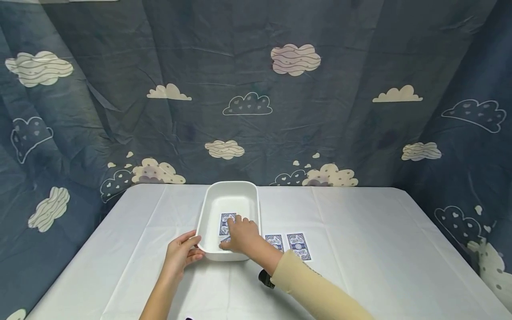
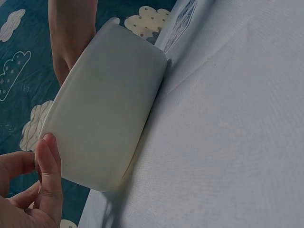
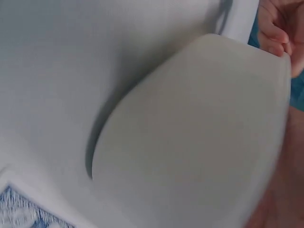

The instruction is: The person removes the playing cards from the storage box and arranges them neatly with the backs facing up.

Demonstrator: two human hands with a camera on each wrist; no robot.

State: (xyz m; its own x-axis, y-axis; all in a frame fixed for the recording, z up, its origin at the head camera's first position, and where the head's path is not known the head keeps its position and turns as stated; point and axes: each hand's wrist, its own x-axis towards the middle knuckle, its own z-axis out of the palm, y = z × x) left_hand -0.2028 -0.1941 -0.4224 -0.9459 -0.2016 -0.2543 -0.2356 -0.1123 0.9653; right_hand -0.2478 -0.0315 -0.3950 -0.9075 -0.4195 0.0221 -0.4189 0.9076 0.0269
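A white rectangular tray (image 1: 236, 257) stands on the table. My left hand (image 1: 182, 253) grips its near left corner, thumb on the rim and fingers below it; the left wrist view shows these fingers (image 2: 47, 161) against the tray wall. My right hand (image 1: 242, 235) reaches inside and holds a blue-patterned playing card (image 1: 226, 239) near the tray floor, mostly hidden by the hand. Another such card (image 1: 224, 224) lies face down in the tray, partly under the fingertips. In the right wrist view the tray's outer wall (image 3: 190, 133) hides the right fingers.
Right of the tray, two more face-down cards lie on the white tablecloth (image 1: 360, 249): a nearer-to-tray card (image 1: 274, 241), partly covered by the right forearm, and an outer card (image 1: 299, 246). A dark blue cloud-print curtain (image 1: 248, 133) surrounds the table's back and sides.
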